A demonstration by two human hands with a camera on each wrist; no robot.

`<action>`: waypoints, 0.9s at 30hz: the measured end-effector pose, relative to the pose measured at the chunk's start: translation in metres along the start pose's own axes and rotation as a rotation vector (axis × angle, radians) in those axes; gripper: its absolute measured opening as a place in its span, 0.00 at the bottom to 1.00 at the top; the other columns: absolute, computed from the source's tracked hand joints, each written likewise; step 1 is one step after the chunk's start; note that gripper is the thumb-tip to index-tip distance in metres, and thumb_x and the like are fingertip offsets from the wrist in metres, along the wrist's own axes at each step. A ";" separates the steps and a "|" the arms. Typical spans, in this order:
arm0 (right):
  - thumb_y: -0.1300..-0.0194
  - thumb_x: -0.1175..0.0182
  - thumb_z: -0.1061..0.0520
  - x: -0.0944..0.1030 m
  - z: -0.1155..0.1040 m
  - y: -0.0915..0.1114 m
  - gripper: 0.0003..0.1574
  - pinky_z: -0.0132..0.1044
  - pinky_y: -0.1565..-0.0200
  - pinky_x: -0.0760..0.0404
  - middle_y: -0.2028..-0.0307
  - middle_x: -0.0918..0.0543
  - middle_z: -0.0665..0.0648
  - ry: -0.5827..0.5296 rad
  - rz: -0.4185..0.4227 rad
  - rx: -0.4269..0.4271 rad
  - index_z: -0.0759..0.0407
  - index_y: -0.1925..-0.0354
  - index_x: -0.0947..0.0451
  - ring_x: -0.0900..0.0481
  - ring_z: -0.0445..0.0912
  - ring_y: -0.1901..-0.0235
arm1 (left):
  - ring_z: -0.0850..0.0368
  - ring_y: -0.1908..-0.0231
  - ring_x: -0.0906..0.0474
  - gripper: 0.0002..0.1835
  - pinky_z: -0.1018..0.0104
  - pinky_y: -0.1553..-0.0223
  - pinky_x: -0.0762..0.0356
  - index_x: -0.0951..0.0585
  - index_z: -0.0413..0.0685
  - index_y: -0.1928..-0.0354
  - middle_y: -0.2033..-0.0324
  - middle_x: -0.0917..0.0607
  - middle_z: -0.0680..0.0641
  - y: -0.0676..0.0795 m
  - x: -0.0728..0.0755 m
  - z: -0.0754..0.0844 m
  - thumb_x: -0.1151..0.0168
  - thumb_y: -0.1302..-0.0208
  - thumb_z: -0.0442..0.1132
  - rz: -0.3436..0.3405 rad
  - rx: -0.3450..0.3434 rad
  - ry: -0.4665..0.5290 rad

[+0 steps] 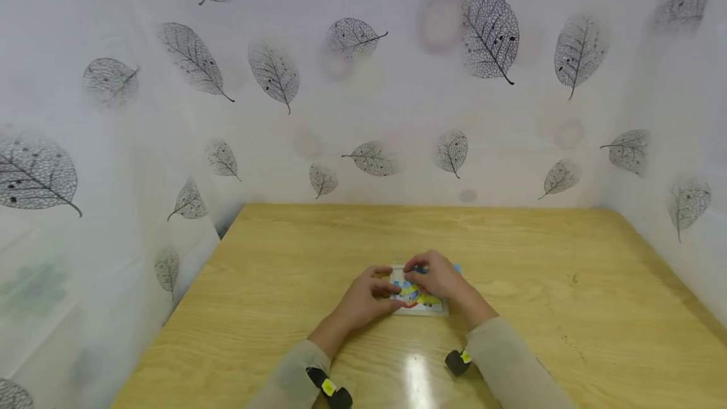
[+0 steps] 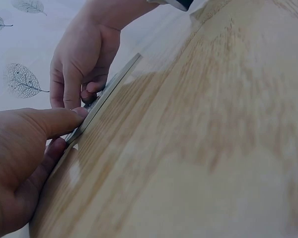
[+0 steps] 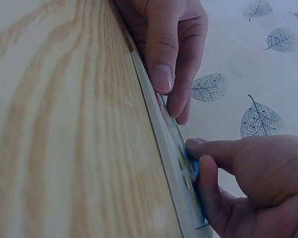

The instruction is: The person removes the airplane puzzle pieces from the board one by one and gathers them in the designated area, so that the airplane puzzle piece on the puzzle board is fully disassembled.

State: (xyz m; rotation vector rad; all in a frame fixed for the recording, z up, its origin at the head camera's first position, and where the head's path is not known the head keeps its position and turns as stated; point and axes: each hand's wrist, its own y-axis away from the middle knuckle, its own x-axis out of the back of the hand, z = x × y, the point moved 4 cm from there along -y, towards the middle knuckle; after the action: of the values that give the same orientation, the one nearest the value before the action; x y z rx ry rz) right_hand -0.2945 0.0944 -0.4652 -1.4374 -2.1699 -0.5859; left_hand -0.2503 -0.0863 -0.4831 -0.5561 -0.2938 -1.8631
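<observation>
A small jigsaw puzzle board (image 1: 420,312) with a pale border and a colourful picture lies flat on the table. My left hand (image 1: 366,298) holds its left side, the thumb near the front edge and curved fingers over the picture. Above the upper part of the board, my right hand (image 1: 440,276) pinches a small blue puzzle piece (image 3: 195,167) between thumb and fingers. Much of this piece is hidden by the fingertips. In the left wrist view, the board's edge (image 2: 120,74) appears side-on, with both hands (image 2: 87,62) close together at it.
The wooden table (image 1: 284,251) extends around the board on every side. Behind it and at both sides hangs a pale curtain (image 1: 386,100) printed with leaves. A bit of blue (image 1: 457,267) shows past the right hand at the board's upper right corner.
</observation>
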 end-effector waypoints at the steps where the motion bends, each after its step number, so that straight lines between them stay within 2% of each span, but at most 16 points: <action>1: 0.32 0.37 0.59 0.001 0.000 -0.001 0.07 0.29 0.79 0.29 0.69 0.16 0.56 0.001 -0.001 0.011 0.58 0.57 0.15 0.29 0.39 0.85 | 0.47 0.34 0.31 0.14 0.48 0.35 0.29 0.11 0.49 0.56 0.35 0.25 0.50 -0.001 0.000 0.000 0.25 0.42 0.46 0.003 -0.003 -0.001; 3: 0.31 0.38 0.59 0.005 0.000 -0.002 0.08 0.29 0.78 0.27 0.65 0.14 0.58 -0.018 -0.010 0.014 0.59 0.56 0.15 0.27 0.40 0.83 | 0.47 0.33 0.31 0.14 0.49 0.35 0.29 0.11 0.49 0.56 0.35 0.25 0.50 -0.002 0.000 0.001 0.25 0.42 0.47 0.009 -0.010 -0.005; 7: 0.28 0.44 0.64 0.011 0.003 -0.003 0.14 0.34 0.70 0.18 0.55 0.18 0.63 -0.145 -0.053 -0.016 0.67 0.47 0.21 0.20 0.42 0.75 | 0.47 0.33 0.31 0.14 0.48 0.34 0.30 0.11 0.50 0.57 0.35 0.25 0.49 -0.004 0.000 0.000 0.25 0.42 0.47 0.013 -0.007 -0.005; 10: 0.27 0.46 0.66 0.014 0.002 -0.002 0.18 0.36 0.66 0.15 0.59 0.19 0.65 -0.186 -0.097 -0.026 0.73 0.43 0.24 0.18 0.44 0.71 | 0.46 0.34 0.31 0.13 0.46 0.33 0.32 0.10 0.51 0.57 0.36 0.25 0.49 -0.004 0.001 -0.001 0.25 0.42 0.48 0.020 -0.001 -0.003; 15: 0.31 0.40 0.63 0.015 -0.002 0.000 0.15 0.35 0.68 0.17 0.68 0.17 0.58 -0.063 -0.108 -0.012 0.70 0.49 0.20 0.19 0.43 0.74 | 0.45 0.34 0.31 0.14 0.45 0.33 0.33 0.10 0.50 0.57 0.36 0.25 0.48 -0.004 0.001 0.001 0.25 0.43 0.48 0.023 -0.015 0.002; 19: 0.32 0.37 0.63 0.014 -0.002 0.002 0.14 0.36 0.69 0.18 0.62 0.18 0.59 -0.039 -0.089 -0.037 0.68 0.50 0.20 0.20 0.43 0.74 | 0.47 0.37 0.28 0.14 0.51 0.37 0.26 0.10 0.49 0.57 0.35 0.25 0.48 -0.002 -0.001 0.000 0.25 0.43 0.47 0.012 -0.021 0.007; 23: 0.31 0.41 0.66 0.013 0.000 0.003 0.13 0.38 0.67 0.16 0.57 0.19 0.63 -0.095 -0.076 -0.059 0.68 0.49 0.23 0.19 0.44 0.72 | 0.48 0.38 0.26 0.14 0.55 0.40 0.24 0.10 0.49 0.57 0.35 0.25 0.48 -0.001 -0.001 -0.001 0.25 0.43 0.47 0.010 -0.016 0.009; 27: 0.28 0.47 0.68 0.015 0.002 0.002 0.16 0.39 0.63 0.13 0.57 0.19 0.66 -0.223 -0.079 -0.102 0.70 0.43 0.26 0.16 0.45 0.70 | 0.47 0.36 0.28 0.15 0.51 0.38 0.26 0.10 0.48 0.58 0.36 0.25 0.47 -0.001 0.001 0.000 0.24 0.44 0.47 0.016 -0.019 0.001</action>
State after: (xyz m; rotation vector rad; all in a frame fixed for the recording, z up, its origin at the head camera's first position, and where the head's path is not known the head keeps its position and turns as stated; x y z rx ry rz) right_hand -0.2979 0.1073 -0.4579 -1.5402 -2.4102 -0.5963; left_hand -0.2514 -0.0865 -0.4828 -0.5684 -0.2707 -1.8521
